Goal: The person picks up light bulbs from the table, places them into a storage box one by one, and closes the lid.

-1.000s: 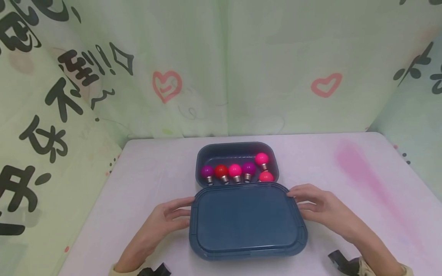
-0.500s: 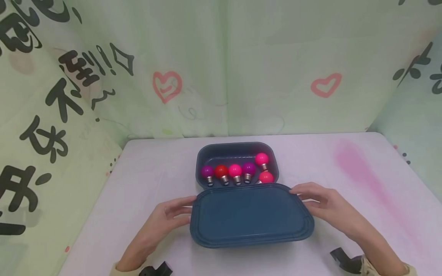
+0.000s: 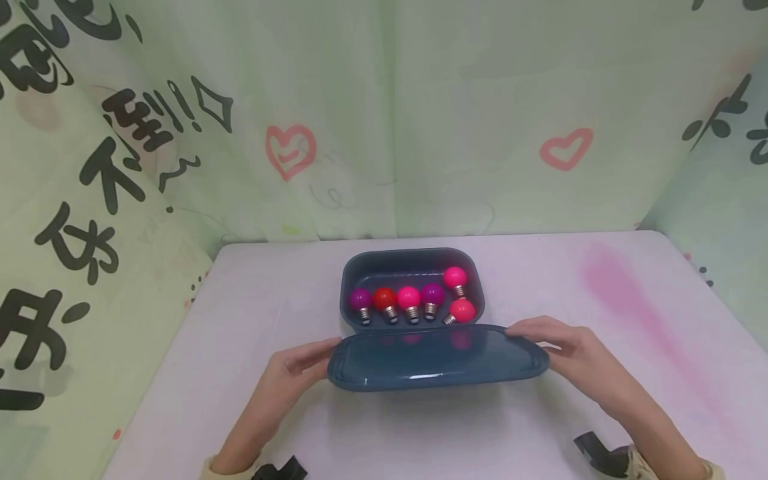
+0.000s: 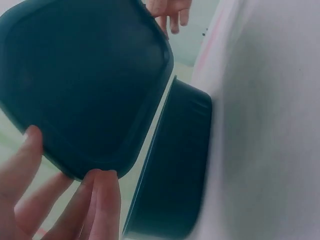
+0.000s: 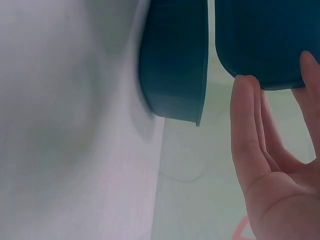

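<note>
My left hand (image 3: 289, 380) pinches the left edge of a dark blue lid (image 3: 438, 360), and my right hand (image 3: 573, 353) pinches its right edge. Raised off the table, the lid tilts so that its top shows as a narrow, shiny band in the head view. Just behind it stands a dark blue plastic box (image 3: 384, 265), its top uncovered. Inside lie several small light bulbs in purple, red and pink, such as a red bulb (image 3: 385, 298) in the front row. Both wrist views show fingertips at the lid's rim, with the box wall (image 4: 172, 165) beside it.
The box stands on a white table (image 3: 270, 293) with a pink smear (image 3: 621, 287) at the right. Pale green curtains (image 3: 456, 80) with hearts and dark lettering close off the back and sides. Black wrist mounts (image 3: 602, 455) sit at both sleeves.
The lid's near edge has swung up, so its top looks much narrower. Both hands have kept their hold and turned with it. The box and bulbs have stayed put.
</note>
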`<state>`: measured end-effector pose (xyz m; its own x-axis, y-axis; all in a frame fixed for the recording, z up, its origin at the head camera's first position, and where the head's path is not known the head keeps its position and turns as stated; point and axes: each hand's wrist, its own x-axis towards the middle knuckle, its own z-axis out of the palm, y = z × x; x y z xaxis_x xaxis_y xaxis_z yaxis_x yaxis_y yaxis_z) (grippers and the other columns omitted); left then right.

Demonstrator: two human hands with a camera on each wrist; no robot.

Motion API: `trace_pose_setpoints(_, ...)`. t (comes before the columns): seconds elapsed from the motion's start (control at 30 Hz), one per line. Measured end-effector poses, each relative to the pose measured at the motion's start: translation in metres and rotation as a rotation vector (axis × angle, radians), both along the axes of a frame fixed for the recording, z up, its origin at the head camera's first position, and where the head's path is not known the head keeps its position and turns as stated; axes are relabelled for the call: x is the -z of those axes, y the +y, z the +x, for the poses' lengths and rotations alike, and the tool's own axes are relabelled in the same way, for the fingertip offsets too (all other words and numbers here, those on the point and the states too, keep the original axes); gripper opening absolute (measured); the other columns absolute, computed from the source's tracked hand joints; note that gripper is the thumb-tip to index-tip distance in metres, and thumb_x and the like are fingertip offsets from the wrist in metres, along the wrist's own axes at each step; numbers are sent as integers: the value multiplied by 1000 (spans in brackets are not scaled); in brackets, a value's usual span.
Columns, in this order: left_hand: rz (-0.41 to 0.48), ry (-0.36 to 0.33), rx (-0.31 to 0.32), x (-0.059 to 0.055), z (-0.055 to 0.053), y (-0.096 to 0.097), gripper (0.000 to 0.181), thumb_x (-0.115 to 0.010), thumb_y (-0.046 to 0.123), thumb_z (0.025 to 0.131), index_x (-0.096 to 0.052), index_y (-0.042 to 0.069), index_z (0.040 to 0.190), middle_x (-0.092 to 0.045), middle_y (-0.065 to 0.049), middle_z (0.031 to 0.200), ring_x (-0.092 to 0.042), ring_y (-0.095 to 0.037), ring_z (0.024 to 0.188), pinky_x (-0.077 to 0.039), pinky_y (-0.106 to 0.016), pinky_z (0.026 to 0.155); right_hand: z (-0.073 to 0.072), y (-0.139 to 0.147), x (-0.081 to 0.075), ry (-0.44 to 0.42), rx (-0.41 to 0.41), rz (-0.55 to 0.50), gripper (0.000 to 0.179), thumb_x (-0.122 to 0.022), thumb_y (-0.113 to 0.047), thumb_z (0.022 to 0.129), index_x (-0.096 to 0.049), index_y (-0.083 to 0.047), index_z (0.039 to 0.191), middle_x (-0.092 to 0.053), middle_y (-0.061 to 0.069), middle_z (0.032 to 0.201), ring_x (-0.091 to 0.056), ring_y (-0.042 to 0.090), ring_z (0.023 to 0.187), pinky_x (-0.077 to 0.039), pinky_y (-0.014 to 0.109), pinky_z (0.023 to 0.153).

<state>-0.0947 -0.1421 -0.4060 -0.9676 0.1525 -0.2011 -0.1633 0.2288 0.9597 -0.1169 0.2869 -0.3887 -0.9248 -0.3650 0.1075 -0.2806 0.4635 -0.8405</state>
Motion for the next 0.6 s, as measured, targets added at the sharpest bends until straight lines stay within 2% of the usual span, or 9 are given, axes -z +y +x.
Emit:
trace_pose_setpoints(0.13,3,22,-27,-1,1,2,41,-71,30,91,-68,11,128,-69,-6,125,-69,-20,104,-55,-29,92,1,-2,-2,53,22,30,31,-69,-8,92,-71,-16,121,-68,-8,118,-56,-6,110,-51,16,86)
trace_pose_setpoints(0.23,17,51,-40,-2,1,4,39,-70,27,93,-68,6,126,-72,-11,114,-71,-23,94,-55,-26,87,2,-3,-3,66,34,28,30,-71,-9,91,-71,-16,120,-69,-4,117,-58,-4,108,-52,16,86)
trace_pose_setpoints(0.33,29,87,-63,-1,1,6,34,-68,22,94,-70,3,122,-73,-17,105,-70,-29,95,-57,-28,84,3,-6,-6,21,65,27,25,-71,-16,91,-72,-18,117,-69,-6,115,-58,-2,107,-52,16,86)
trace_pose_setpoints(0.43,27,112,-93,-1,1,8,27,-69,21,94,-73,3,113,-73,-18,100,-67,-35,98,-58,-30,82,3,-8,-8,-19,100,46,21,-71,-22,92,-74,-21,113,-69,-7,114,-59,-2,106,-52,18,86)
trace_pose_setpoints(0.6,-11,123,-137,0,0,9,21,-72,24,91,-77,9,104,-73,-13,97,-67,-32,97,-58,-29,81,3,-10,-7,-39,116,44,24,-70,-23,93,-74,-21,116,-71,-5,117,-58,-6,109,-51,18,87)
